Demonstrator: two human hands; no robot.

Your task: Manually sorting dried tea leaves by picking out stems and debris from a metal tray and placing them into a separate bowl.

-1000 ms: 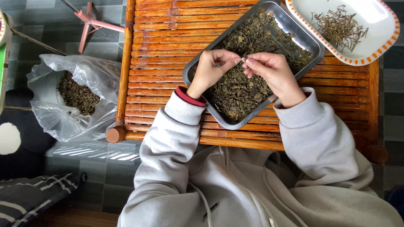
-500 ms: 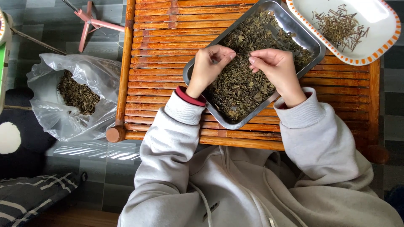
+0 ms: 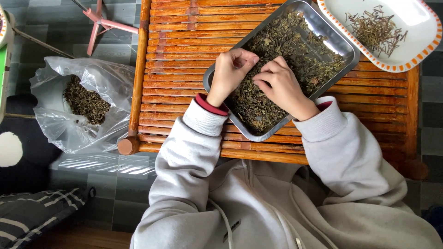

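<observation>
A: Dried tea leaves [image 3: 286, 55] fill the steel tray [image 3: 345, 45], which lies slantwise on the slatted wooden table [image 3: 184, 55], running from about seven o'clock up to one o'clock.

B: And outside the table?

A: At nine o'clock on the tiled floor [image 3: 115, 180] a clear plastic bag [image 3: 60, 124] sits with its mouth open, more of the same leaves heaped inside. No label shows on it. At one o'clock a white dish with an orange checked rim [image 3: 410, 62] holds a thin scatter of stems, apart from the bulk, which looks like sorted-out pieces.

B: The hands?

A: Both are over the tray's middle, close together. The left hand [image 3: 230, 74] has its grip curled, fingertips pressed together at the leaves. The right hand [image 3: 281, 85] has its fingers drawn in towards the left; whether it pinches anything I cannot tell.
</observation>
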